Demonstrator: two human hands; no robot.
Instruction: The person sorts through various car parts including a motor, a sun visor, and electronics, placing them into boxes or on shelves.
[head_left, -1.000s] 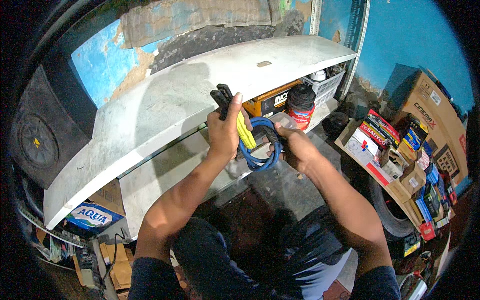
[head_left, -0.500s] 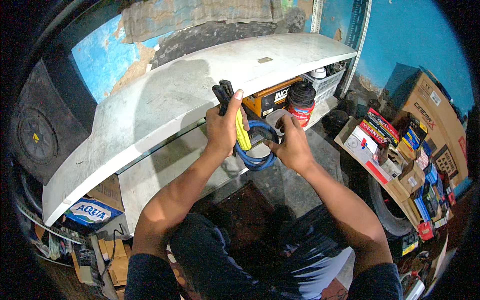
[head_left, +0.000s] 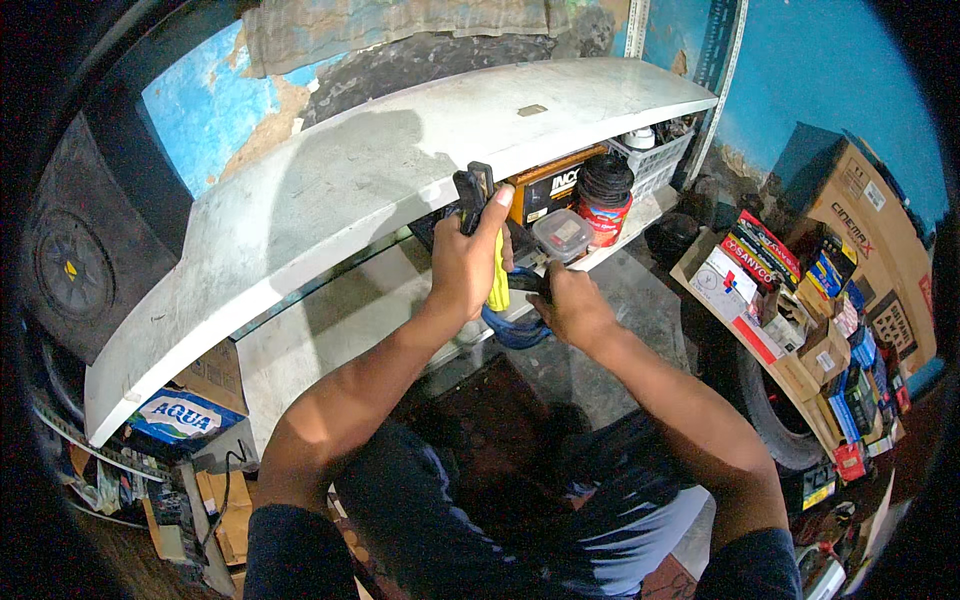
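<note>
In front of the white shelf's edge, my left hand point(head_left: 470, 262) is closed round a black-and-yellow clamp-like tool point(head_left: 501, 282). Its two black ends point(head_left: 474, 184) stick up above my fist, side by side. A coil of blue cable point(head_left: 516, 331) hangs just below and to the right of the yellow part. My right hand point(head_left: 580, 308) is closed at the coil's right side, its fingertips against a dark piece point(head_left: 530, 284) whose kind is unclear. Right behind those fingers is a clear lidded plastic tub point(head_left: 562, 234).
A long white shelf point(head_left: 400, 150) spans the far side. Beneath it are an orange-and-black box point(head_left: 548, 188), a red jar topped with a black coil point(head_left: 604, 205) and a grey crate point(head_left: 655, 160). To the right, a tray of small boxes point(head_left: 755, 345) rests by a tyre point(head_left: 768, 420).
My left hand and the tool have shifted right. My right hand has come away from the clear tub and lower, to the dark piece by the coil. The blue loop has sunk and narrowed.
</note>
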